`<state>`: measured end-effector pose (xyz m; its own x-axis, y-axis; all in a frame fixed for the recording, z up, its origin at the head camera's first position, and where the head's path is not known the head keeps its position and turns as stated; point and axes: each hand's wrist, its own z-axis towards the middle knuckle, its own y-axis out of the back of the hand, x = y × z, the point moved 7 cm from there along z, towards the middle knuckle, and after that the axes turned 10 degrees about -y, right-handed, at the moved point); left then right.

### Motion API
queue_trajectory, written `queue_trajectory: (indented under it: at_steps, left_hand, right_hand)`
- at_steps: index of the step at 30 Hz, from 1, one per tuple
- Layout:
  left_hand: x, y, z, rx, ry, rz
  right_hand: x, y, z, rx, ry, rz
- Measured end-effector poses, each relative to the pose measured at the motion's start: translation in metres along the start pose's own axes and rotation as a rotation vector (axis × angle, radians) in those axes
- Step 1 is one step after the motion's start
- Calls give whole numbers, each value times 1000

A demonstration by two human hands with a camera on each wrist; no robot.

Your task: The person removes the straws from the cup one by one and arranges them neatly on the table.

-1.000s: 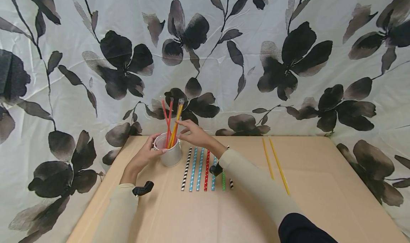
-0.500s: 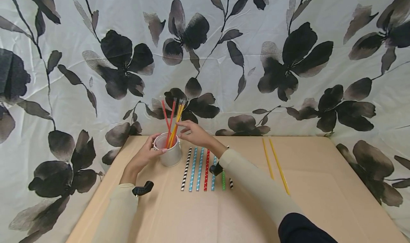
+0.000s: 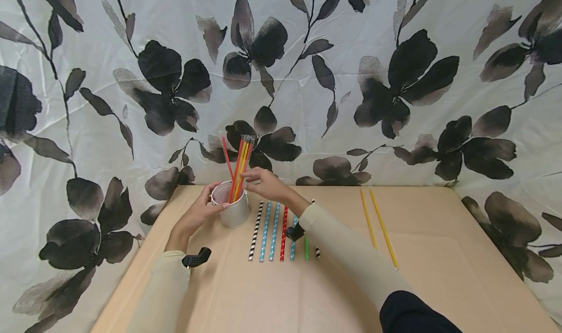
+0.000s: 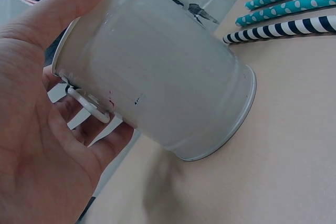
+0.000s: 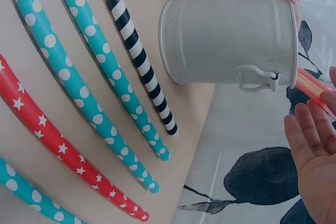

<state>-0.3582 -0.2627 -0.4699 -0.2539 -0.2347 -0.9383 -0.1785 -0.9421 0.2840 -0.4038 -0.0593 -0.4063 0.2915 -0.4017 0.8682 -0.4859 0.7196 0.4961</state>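
My left hand [image 3: 203,207] grips a small white metal bucket [image 3: 234,215] at its rim, thumb on the near side. In the left wrist view, the bucket [image 4: 157,66] shows a small side handle [image 4: 86,104]. A bunch of red and yellow drinking straws [image 3: 240,169] stands out of the bucket, leaning slightly right. One red straw [image 3: 226,152] leans left, apart from the bunch. My right hand [image 3: 268,184] pinches the bunch just above the rim; in the right wrist view the other fingers [image 5: 315,124] extend loosely.
A row of patterned paper straws lies right of the bucket: black-striped [image 3: 255,231], blue-dotted [image 3: 265,233], red-starred [image 3: 284,235] and green [image 3: 306,247]. Two yellow straws [image 3: 383,228] lie further right. Behind the table [image 3: 439,255] hangs a floral cloth [image 3: 325,99].
One of the two separate red straws has moved right into the bunch at my right fingers. The left hand and the bucket have stayed in place.
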Motion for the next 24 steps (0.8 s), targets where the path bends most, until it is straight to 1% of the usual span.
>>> queue_trajectory:
  at_steps: [3,9,15,24]
  left_hand:
    - [-1,0,0,-4,0,3]
    - [0,1,0,-10,-1,20]
    - [0,2,-2,6,-3,13]
    - [-1,5,-6,23,-3,2]
  right_hand:
    - [0,4,-2,-14,25,17]
    - [1,13,-4,-59,86,19]
    - [4,21,-8,-99,113,80]
    - [14,42,-24,-198,160,106]
